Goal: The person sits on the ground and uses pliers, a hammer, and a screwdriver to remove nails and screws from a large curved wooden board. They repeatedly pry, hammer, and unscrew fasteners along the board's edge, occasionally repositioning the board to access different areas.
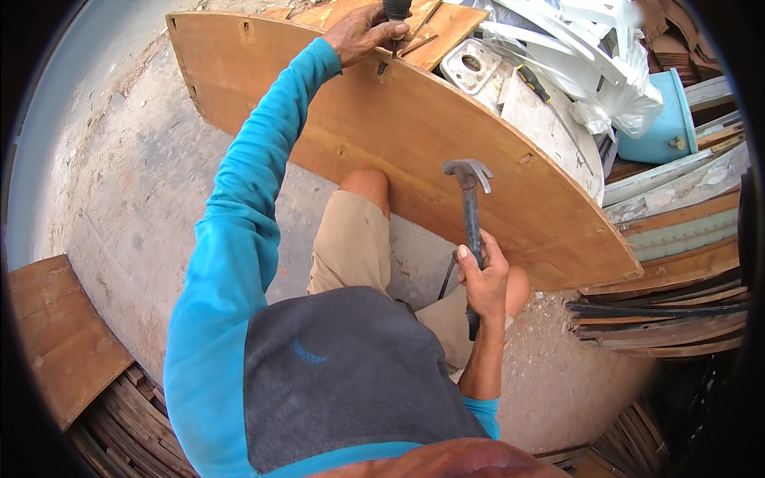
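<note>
My right hand [486, 279] is wrapped round the handle of a claw hammer [470, 211]. The hammer's metal head is up, in front of a large brown wooden panel [446, 151] standing on its long edge. At the panel's upper edge, my left hand [362, 36] grips a black-handled tool [396, 9], held upright with its shaft pointing down at the edge. Whether it is a screwdriver or a chisel, I cannot tell. Just below it, a small dark notch [382, 70] is cut into the panel. My knees are close against the panel's face.
Behind the panel lie a yellow-and-black screwdriver [534, 82], a worn white board [550, 131] and white plastic scraps [582, 40]. A blue bucket [657, 119] stands at the right, beside stacked wooden strips [677, 247]. Another wooden board [64, 334] rests on slats at the left.
</note>
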A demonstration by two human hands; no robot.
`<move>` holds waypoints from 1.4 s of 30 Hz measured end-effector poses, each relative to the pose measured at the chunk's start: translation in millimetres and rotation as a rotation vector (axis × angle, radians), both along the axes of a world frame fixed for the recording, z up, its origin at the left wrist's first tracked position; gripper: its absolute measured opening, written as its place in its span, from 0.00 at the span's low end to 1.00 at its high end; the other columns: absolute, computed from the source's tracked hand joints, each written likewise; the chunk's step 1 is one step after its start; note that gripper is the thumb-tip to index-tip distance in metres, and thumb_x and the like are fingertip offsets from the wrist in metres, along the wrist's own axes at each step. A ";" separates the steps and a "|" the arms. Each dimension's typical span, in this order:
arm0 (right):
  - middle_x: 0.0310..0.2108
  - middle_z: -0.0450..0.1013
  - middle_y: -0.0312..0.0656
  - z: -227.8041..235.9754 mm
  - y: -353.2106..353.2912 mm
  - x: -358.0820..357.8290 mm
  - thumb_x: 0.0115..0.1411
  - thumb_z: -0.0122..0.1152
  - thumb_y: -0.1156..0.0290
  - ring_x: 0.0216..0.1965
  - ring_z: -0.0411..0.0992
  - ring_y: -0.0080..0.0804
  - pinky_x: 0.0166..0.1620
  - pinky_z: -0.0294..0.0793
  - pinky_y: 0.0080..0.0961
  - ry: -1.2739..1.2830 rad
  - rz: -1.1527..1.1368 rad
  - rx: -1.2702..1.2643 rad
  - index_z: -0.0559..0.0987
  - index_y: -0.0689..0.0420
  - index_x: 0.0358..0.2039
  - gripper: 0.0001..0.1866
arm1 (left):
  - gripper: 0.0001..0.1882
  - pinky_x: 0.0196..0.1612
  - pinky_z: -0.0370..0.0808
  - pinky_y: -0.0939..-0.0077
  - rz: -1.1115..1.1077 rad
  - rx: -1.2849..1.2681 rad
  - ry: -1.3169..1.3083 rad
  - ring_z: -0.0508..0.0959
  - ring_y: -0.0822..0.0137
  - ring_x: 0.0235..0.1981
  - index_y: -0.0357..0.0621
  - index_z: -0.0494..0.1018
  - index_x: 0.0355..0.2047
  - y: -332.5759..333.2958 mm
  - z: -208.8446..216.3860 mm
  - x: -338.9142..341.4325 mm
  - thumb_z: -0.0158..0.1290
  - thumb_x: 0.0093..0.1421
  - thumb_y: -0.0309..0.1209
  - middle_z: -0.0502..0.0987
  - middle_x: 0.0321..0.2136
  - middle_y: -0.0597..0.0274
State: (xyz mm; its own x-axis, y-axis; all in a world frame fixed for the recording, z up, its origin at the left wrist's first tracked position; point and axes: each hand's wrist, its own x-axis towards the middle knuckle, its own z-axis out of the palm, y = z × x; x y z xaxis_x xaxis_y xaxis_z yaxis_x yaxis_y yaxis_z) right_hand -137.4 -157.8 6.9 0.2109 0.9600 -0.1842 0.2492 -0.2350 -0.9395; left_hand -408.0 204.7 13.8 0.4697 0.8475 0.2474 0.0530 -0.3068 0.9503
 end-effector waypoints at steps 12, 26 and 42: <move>0.25 0.69 0.34 36.2 75.2 -26.2 0.69 0.61 0.70 0.22 0.66 0.17 0.25 0.66 0.17 -0.100 0.095 0.060 0.71 0.72 0.58 0.23 | 0.30 0.53 0.78 0.68 -0.142 -0.048 -0.187 0.81 0.65 0.44 0.29 0.60 0.67 28.3 -14.0 -3.5 0.49 0.74 0.40 0.81 0.46 0.53; 0.30 0.75 0.37 95.6 189.2 -46.6 0.68 0.63 0.70 0.25 0.70 0.17 0.28 0.70 0.17 -0.309 0.070 0.469 0.74 0.69 0.57 0.22 | 0.26 0.55 0.79 0.68 -0.207 -0.112 -0.030 0.80 0.67 0.46 0.40 0.60 0.69 9.2 6.4 1.8 0.47 0.75 0.37 0.80 0.47 0.59; 0.24 0.72 0.32 166.4 250.0 -27.1 0.71 0.59 0.55 0.23 0.69 0.20 0.29 0.72 0.24 -0.843 0.145 0.611 0.72 0.55 0.66 0.28 | 0.18 0.57 0.77 0.66 -0.272 -0.021 -0.028 0.79 0.65 0.54 0.44 0.68 0.58 20.8 -5.0 10.8 0.47 0.74 0.39 0.79 0.51 0.59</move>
State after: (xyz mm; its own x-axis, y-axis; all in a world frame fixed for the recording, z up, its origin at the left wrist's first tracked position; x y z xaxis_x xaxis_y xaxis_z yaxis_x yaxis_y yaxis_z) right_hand -164.5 92.2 173.3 -0.0791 0.8663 0.4932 0.8656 0.3051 -0.3971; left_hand -397.3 225.5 8.8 0.6738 0.6964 0.2471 -0.0547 -0.2866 0.9565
